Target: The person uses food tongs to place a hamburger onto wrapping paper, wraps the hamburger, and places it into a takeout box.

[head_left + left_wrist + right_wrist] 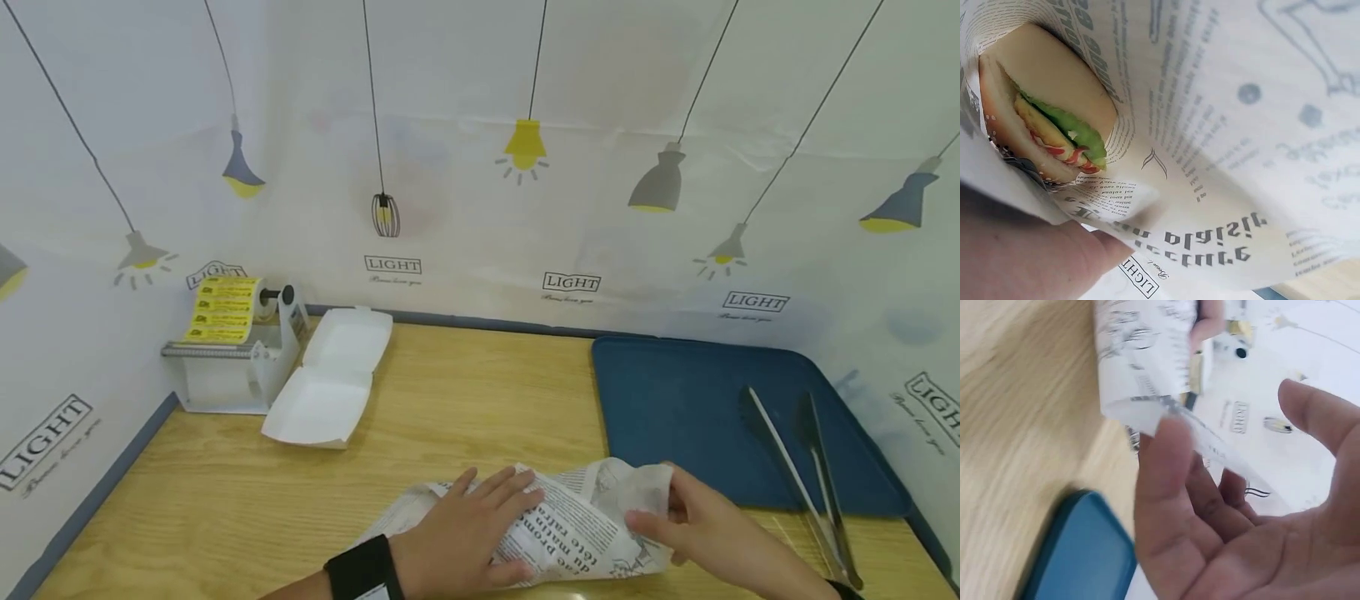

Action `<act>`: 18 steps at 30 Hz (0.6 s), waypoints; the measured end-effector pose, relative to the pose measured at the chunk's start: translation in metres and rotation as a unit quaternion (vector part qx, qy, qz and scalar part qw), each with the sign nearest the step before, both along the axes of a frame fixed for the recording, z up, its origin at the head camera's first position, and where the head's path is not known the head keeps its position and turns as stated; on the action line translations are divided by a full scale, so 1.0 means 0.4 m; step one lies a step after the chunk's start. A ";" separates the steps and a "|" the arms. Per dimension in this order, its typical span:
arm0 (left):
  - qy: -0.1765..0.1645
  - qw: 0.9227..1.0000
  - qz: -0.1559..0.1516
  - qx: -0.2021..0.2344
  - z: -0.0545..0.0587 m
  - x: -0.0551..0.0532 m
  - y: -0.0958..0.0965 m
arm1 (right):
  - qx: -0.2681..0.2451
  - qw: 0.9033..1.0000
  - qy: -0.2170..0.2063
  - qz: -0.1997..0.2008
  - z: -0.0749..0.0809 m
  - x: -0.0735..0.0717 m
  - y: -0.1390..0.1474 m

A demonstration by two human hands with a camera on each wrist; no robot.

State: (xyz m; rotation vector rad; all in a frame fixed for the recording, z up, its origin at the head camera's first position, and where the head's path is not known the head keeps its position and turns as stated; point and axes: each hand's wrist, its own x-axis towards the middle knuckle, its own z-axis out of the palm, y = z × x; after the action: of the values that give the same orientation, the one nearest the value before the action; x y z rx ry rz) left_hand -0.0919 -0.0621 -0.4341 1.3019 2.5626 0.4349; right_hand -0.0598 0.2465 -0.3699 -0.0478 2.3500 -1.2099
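The white wall (457, 50) with printed lamps (527, 143) fills the upper frame. In the lower part is a pale wooden table (487, 392).

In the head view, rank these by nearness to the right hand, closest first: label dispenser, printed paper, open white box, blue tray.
From the right hand:
1. Printed paper: in its hold.
2. Blue tray: just beyond, at the right.
3. Open white box: well to the left, farther back.
4. Label dispenser: farther left, past the box.
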 end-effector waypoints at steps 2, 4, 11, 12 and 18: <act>0.001 1.000 0.000 -0.001 0.002 0.001 0.000 | 0.015 1.000 -0.022 -0.011 -0.015 0.002 0.012; 0.000 1.000 0.000 -0.001 0.004 0.001 -0.001 | 0.027 0.999 -0.033 -0.007 -0.031 0.003 0.026; -0.012 1.000 0.003 -0.004 0.000 -0.001 0.003 | -0.064 0.992 -0.111 0.005 -0.074 0.017 0.107; -0.012 1.000 0.003 -0.005 -0.001 -0.001 0.004 | -0.085 0.989 -0.121 0.006 -0.079 0.020 0.116; 0.011 1.000 -0.012 -0.003 -0.006 0.002 0.008 | -0.101 0.984 -0.147 -0.024 -0.100 0.033 0.141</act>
State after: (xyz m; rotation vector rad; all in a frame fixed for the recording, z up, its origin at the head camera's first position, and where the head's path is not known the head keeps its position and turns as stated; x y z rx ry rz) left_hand -0.0910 -0.0589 -0.4365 1.3401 2.5619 0.4103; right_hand -0.0467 0.3029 -0.4097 0.1138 1.9801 -1.3726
